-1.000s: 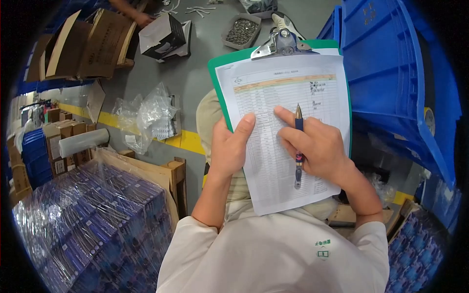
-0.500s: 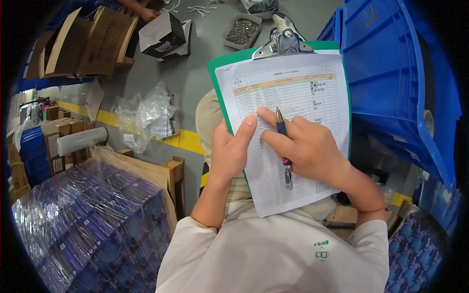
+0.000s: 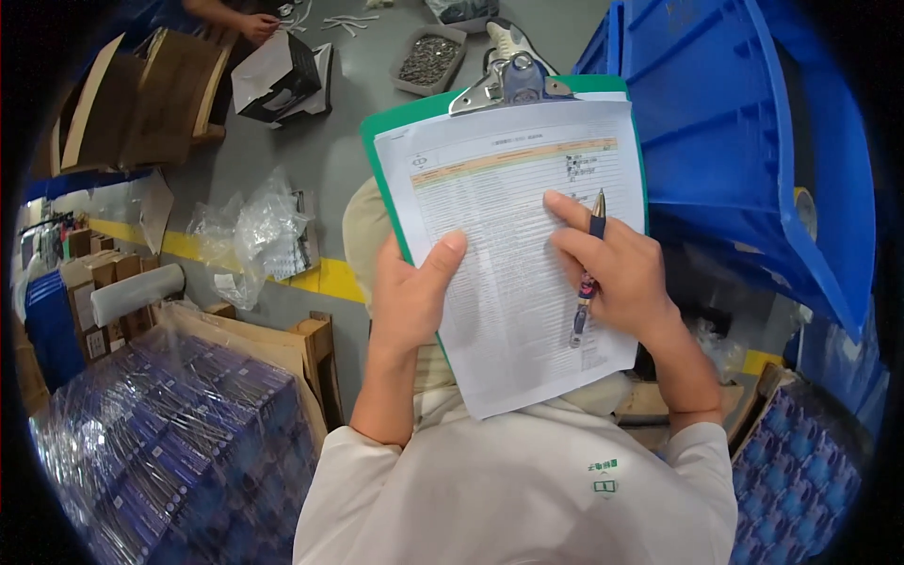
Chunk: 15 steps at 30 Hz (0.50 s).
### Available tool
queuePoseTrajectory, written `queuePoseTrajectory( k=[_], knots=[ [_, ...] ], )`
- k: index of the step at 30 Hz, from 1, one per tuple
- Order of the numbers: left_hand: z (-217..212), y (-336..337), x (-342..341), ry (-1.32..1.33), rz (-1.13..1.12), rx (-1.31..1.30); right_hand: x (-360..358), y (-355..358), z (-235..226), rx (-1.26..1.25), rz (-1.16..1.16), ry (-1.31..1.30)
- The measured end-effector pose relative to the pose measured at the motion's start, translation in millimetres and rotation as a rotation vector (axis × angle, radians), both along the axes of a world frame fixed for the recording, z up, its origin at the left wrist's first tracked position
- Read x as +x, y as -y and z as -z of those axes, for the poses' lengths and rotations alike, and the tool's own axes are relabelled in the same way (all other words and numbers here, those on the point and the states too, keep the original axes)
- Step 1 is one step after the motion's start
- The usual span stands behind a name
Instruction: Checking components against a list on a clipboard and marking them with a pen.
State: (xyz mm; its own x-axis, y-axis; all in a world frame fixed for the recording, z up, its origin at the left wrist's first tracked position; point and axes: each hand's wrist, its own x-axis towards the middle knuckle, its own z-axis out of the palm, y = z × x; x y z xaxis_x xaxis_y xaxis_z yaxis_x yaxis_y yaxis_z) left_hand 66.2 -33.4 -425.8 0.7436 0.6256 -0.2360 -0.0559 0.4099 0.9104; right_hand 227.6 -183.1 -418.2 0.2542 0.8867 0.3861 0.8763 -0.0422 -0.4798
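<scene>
A green clipboard rests tilted over my lap, its metal clip at the far end. Under the clip lie white printed sheets with a table and some handwriting at the upper right. My left hand grips the clipboard's left edge, thumb on top of the paper and the other fingers hidden beneath. In my right hand a dark blue pen is tucked between the fingers, tip pointing away from me. The right index finger is stretched out over the middle of the table.
Large blue plastic bins stand close on the right. Film-wrapped stacked goods fill the lower left. Beyond are a black-and-white box, a tub of small metal parts, crumpled clear plastic, and another person's hand.
My right hand has slid rightward across the sheet with the pen still held. The left thumb sits a little lower on the paper. The whole view has shifted slightly.
</scene>
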Motion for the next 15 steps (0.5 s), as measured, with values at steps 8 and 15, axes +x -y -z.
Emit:
queuePoseTrajectory(
  k=[8, 15],
  knots=[
    [-11.8, 6.0, -13.4, -0.052, -0.028, 0.048, -5.2, 14.5, 16.2, 0.167, -0.007, -0.065],
    [-14.6, 13.0, -28.4, -0.111, -0.004, -0.012, -22.3, 26.9, 18.3, 0.164, 0.047, -0.109]
  ],
)
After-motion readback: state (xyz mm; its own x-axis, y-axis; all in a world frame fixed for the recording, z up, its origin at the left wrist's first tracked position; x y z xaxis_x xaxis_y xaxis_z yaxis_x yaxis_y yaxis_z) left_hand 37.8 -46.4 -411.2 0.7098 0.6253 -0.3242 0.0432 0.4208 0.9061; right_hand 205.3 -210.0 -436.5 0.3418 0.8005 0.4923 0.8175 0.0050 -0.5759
